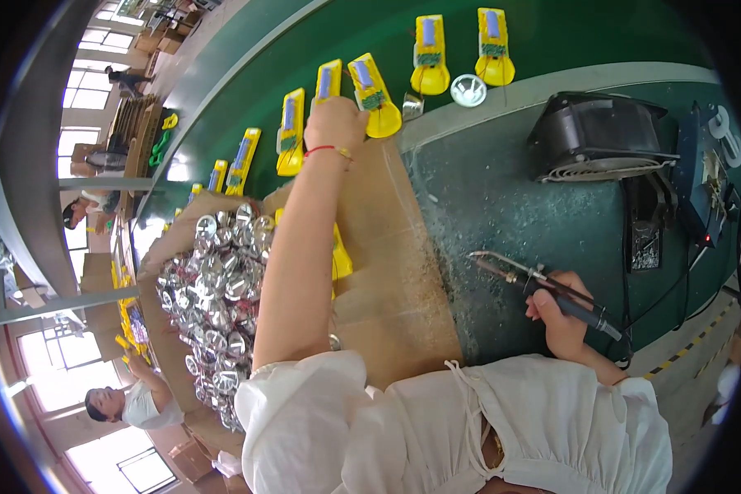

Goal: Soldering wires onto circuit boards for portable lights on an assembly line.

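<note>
My left hand (pixel 335 124) is stretched far forward, its curled fingers closed on the lower end of a yellow flashlight housing (pixel 328 80). That housing holds a purple battery; the hand covers its lower part. Right beside my fingers lies another yellow housing (pixel 375 97) with a green circuit board. In my right hand (pixel 561 317) is a soldering iron (pixel 572 310) with a thin metal guide tube along it. Its tip points up and left, above the green work surface (pixel 502 222). Small round reflectors (pixel 468 90) lie by the housings at the back.
Several more yellow housings (pixel 430 53) line the green belt (pixel 552 33). At left, a cardboard box (pixel 158 247) holds a heap of shiny reflectors (pixel 222 288). Brown cardboard (pixel 387 272) covers the middle bench. A black fan (pixel 597 136) and blue soldering station (pixel 696 181) stand at right. Other people sit at far left.
</note>
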Tool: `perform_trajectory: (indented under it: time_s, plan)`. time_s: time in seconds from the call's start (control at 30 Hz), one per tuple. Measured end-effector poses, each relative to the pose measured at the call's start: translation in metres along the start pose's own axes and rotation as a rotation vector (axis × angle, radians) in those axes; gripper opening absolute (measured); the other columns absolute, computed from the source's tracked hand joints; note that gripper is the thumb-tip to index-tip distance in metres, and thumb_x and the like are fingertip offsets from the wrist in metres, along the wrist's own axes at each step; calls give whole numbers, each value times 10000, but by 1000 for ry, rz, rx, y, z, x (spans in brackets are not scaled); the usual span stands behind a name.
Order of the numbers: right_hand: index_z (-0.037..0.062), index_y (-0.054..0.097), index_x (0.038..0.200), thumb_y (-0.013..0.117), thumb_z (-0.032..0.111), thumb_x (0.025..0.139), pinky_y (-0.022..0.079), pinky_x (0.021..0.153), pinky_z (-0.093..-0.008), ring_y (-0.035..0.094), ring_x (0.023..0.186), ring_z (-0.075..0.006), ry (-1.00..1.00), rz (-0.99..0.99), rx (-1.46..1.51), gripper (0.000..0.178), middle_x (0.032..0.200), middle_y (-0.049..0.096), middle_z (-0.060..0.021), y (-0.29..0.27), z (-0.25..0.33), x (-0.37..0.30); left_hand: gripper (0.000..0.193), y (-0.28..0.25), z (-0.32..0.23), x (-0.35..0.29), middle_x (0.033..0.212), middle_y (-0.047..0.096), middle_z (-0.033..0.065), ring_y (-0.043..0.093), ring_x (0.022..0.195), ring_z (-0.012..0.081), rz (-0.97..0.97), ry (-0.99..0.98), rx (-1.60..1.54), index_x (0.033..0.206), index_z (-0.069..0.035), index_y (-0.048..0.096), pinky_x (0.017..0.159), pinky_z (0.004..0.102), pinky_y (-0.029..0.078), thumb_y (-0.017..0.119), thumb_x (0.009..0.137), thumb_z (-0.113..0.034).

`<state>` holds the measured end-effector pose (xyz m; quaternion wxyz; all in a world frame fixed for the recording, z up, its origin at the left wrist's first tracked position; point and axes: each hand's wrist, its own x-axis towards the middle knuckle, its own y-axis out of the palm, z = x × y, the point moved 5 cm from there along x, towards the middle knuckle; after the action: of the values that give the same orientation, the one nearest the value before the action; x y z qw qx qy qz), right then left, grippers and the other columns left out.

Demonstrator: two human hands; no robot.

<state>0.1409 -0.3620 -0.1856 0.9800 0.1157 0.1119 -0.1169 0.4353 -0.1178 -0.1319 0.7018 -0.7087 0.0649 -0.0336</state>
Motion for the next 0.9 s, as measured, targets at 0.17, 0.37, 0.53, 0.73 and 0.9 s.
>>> perform_trajectory:
  time_s: [0.17,0.37,0.53,0.73,0.9]
  plan:
    - [-21,509,912,585,71,827,440,497,-208,550,561,-108,-55,-21,-9,146,710,590,-95,-2,0,-2,206,-23,-17,-112,655,620,137,619,648,311,-40,90,-82,685,-58,654,593,403,504,569,758,-231]
    - [-23,529,918,580,89,843,429,488,-201,536,544,-100,-122,2,-45,144,699,584,-85,7,2,-4,72,1,-10,-285,724,627,79,601,571,260,-177,82,-388,758,-74,630,510,333,481,646,769,-144]
    - [-23,537,922,579,102,845,425,485,-199,528,536,-97,-183,14,-88,153,692,581,-83,8,7,-13,95,-29,37,-352,694,620,88,586,543,199,-384,-179,-372,834,-34,656,505,280,470,674,743,-57]
    - [-25,539,923,582,100,842,422,478,-201,528,531,-98,-194,59,-84,155,695,582,-86,15,9,-21,233,-38,26,-394,997,584,35,558,958,195,-105,174,-49,921,-102,628,791,346,446,587,698,-49]
    - [-23,532,915,585,89,837,427,483,-203,531,536,-97,-192,117,-91,146,700,585,-88,22,8,-32,135,9,14,-400,887,610,16,567,947,186,-177,341,-97,816,-88,631,834,379,401,606,684,-90]
